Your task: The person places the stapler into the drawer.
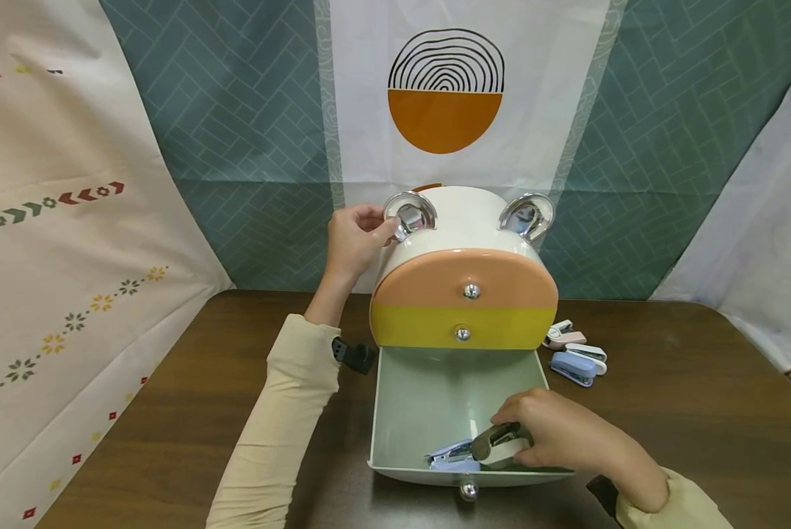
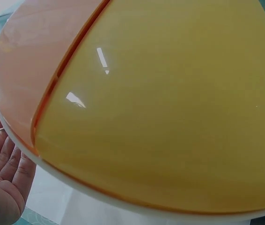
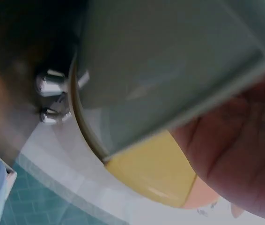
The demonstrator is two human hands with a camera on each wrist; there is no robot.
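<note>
Here is a rounded white plastic drawer cabinet (image 1: 464, 213) with two shiny chrome ears, standing on a dark brown wooden table (image 1: 170, 411) in front of a teal patterned backdrop. The left hand (image 1: 355, 239) is up at the cabinet's left chrome ear (image 1: 410, 213), fingers curled around its edge and gripping it. In the left wrist view the palm and fingers (image 2: 3, 180) sit just beside the glossy fronts, with the peach upper drawer front (image 1: 464, 275) and the yellow middle drawer front (image 1: 464, 327) both closed. Below them the pale green bottom drawer (image 1: 395, 397) is pulled well out, its chrome knob (image 1: 468, 490) facing the person. The right hand (image 1: 554, 433) is down inside that drawer near its front wall, fingers wrapped around a small metal-and-white stapler (image 1: 501, 444), which lies low against the drawer floor. Just beside it, touching or nearly so, rests a light blue mini stapler (image 1: 449, 455), also inside the drawer. Out on the table, just right of the cabinet, sit a pale pink mini stapler (image 1: 562, 334) and another light blue stapler (image 1: 576, 366) close together. The right wrist view is too blurred to add anything on the grip.
</note>
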